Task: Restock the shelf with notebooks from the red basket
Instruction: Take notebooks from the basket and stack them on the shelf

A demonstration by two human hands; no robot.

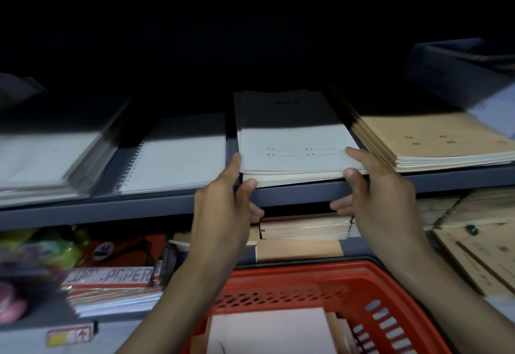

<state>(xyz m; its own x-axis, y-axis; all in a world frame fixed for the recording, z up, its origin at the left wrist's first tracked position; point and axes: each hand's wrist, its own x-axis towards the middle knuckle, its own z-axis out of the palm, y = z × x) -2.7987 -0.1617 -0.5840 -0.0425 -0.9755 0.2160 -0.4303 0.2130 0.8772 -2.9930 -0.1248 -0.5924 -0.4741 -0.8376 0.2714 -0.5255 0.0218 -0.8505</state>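
Head view. The white notebooks (295, 142) lie as a flat stack on the upper shelf (111, 209), their near edge just behind the shelf's grey front lip. The far half of the top cover is in shadow. The left hand (223, 200) meets the stack at its near left corner, with the index finger running up along the left side and the thumb pressed on the page edges at the front. The right hand (376, 200) meets the near right corner, with the index finger laid on the top cover and the thumb against the front edge below it. Each grip is thus clamped on the stack, one at either corner. The remaining fingers of both hands curl under the shelf lip.

A spiral notebook (178, 164) lies flat just left of the stack, and a blurred pile of pale notebooks (41, 164) lies further left. A pile of brown notebooks (429, 142) sits just right of the stack. A dark box (459, 75) stands behind that pile, at the upper right.

The red basket (348, 278) stands below the hands, in front of the lower shelf. It holds more pale notebooks (267, 328), lying flat. On the lower shelf, packs marked "PAPER" (111, 275) lie at the left, and tan books (303, 228) are stacked between the forearms.
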